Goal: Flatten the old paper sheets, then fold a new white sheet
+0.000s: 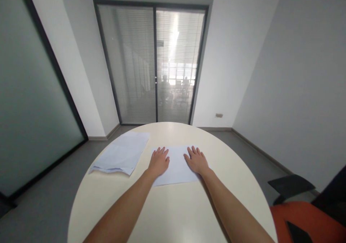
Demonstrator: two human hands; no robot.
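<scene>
A white sheet of paper [177,169] lies flat on the table in front of me. On its left side rests my left hand [159,162], palm down with the fingers spread. My right hand [197,160] lies the same way on the sheet's right side, fingers apart. Neither hand grips anything. Parts of the sheet's left and right edges are hidden under the hands. To the left of my left hand, apart from it, are larger white papers [123,151] with a slightly lifted, wavy near edge.
The round cream table [173,214] fills the lower middle. An orange chair [308,221] with black armrests stands at the lower right. Beyond the table is a glass door [129,66] with blinds, and a frosted glass panel [29,102] stands at the left.
</scene>
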